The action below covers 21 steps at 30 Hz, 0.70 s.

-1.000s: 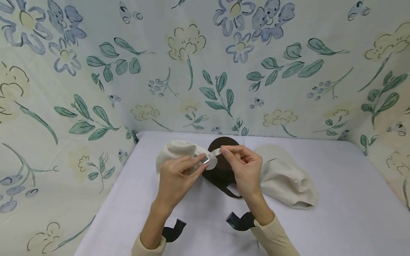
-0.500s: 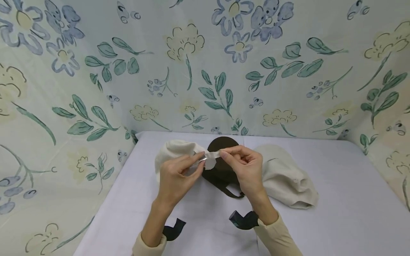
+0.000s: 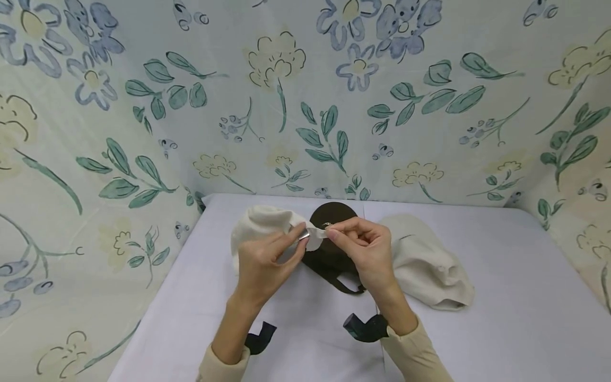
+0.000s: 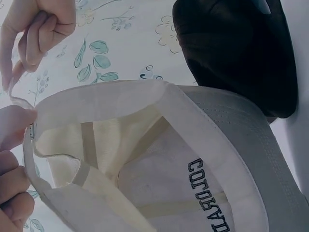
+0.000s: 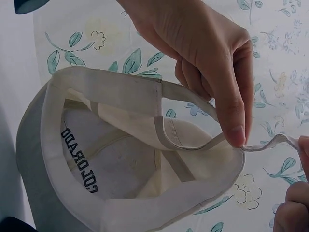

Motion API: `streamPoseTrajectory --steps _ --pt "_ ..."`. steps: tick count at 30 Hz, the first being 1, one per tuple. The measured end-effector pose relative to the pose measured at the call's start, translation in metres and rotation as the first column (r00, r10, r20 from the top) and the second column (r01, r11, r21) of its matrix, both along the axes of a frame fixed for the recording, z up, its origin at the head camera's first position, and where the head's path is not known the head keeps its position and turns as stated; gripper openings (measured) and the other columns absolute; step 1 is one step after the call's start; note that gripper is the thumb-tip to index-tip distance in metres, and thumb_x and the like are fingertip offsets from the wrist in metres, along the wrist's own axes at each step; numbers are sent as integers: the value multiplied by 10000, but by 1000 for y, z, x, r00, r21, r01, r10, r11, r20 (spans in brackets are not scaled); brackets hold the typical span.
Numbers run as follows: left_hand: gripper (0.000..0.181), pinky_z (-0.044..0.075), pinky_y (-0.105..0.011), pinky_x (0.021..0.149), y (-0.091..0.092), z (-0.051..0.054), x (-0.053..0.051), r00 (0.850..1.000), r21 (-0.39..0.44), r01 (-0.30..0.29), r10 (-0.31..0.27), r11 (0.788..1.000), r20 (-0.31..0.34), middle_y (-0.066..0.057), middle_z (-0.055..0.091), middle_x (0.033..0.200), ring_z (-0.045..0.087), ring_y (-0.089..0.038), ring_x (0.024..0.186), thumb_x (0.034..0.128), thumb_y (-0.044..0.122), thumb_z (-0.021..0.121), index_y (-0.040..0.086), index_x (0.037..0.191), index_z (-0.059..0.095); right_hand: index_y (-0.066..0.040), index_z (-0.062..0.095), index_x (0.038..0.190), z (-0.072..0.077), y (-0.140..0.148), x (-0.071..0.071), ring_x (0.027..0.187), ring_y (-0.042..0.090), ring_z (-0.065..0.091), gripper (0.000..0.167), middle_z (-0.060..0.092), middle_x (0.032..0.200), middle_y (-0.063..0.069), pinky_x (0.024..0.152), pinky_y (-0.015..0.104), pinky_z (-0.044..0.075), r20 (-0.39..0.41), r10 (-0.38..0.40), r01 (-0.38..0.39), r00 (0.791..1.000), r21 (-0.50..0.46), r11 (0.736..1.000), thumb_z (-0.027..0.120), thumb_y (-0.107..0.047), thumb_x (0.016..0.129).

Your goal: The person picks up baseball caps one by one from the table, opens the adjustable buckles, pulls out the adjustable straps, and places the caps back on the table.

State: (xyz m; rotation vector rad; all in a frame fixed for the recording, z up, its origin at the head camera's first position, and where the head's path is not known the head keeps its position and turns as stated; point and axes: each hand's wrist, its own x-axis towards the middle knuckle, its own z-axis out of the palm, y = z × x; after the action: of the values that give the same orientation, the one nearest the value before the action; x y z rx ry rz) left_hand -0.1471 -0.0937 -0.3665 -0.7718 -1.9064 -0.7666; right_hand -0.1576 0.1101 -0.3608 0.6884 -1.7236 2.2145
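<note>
A cream cap [image 3: 264, 218] hangs between the hands at the centre-left, its inside and dark COLORADO lettering [image 5: 79, 162] showing in the right wrist view. My left hand [image 3: 262, 265] pinches the cap's small metal buckle [image 3: 304, 234] between thumb and fingers. From there a thin cream strap [image 3: 319, 232] runs to my right hand [image 3: 369, 254], which pinches its end. In the left wrist view the left hand [image 4: 13, 169] is at the cap's back edge and the right hand [image 4: 41, 34] above it. The left fingertips partly cover the buckle.
A dark brown cap [image 3: 334, 212] lies behind the hands, with its strap toward the front. To the right another cream cap [image 3: 425, 265] rests on the white table [image 3: 515, 297]. Black curved pieces [image 3: 366, 328] are at both wrists. Floral cloth [image 3: 334, 122] surrounds the table.
The strap between the hands has shifted slightly, and the right forearm sits a little farther right than a second ago. Both hands keep their pinches; the other caps lie as before.
</note>
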Motion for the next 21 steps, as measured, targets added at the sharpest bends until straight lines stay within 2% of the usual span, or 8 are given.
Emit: streamPoseTrajectory --steps 3,7,11,18,21 --pt "229 305 -178 466 -1 -1 -1 1000 -5 22 -22 1000 -23 22 570 554 402 -57 479 808 26 821 36 1036 815 -159 806 916 0 0 0 502 132 148 204 518 516 -74 472 276 188 -1 -1 1 1000 2 1000 772 39 882" --pt "193 312 -159 480 -3 -1 -3 997 17 81 -81 997 -11 21 584 579 403 -56 491 843 21 796 10 1036 801 -134 806 913 0 1 -1 504 132 164 199 520 520 -78 472 284 175 3 -15 15 1000 1 1000 760 57 882" --pt "154 306 -144 487 -7 0 -4 990 49 139 -139 989 -6 32 521 568 379 -46 501 865 35 783 0 1015 789 -140 811 911 0 1 -4 491 136 198 201 510 524 -85 465 283 174 29 -27 27 999 -2 1000 751 51 892" --pt "107 271 -165 475 -11 4 -2 972 160 230 -234 960 6 25 383 532 320 -49 499 860 23 774 -12 961 779 -130 815 982 -6 -2 -9 481 127 214 188 464 558 -99 457 308 141 85 -23 26 996 -39 999 722 25 932" --pt "127 270 -171 475 -12 6 -2 970 224 230 -241 947 20 27 365 527 314 -51 499 824 -14 791 -10 951 784 -89 811 1036 -9 -5 -12 484 139 210 172 416 564 -87 456 324 135 99 -32 36 995 -38 999 712 17 943"
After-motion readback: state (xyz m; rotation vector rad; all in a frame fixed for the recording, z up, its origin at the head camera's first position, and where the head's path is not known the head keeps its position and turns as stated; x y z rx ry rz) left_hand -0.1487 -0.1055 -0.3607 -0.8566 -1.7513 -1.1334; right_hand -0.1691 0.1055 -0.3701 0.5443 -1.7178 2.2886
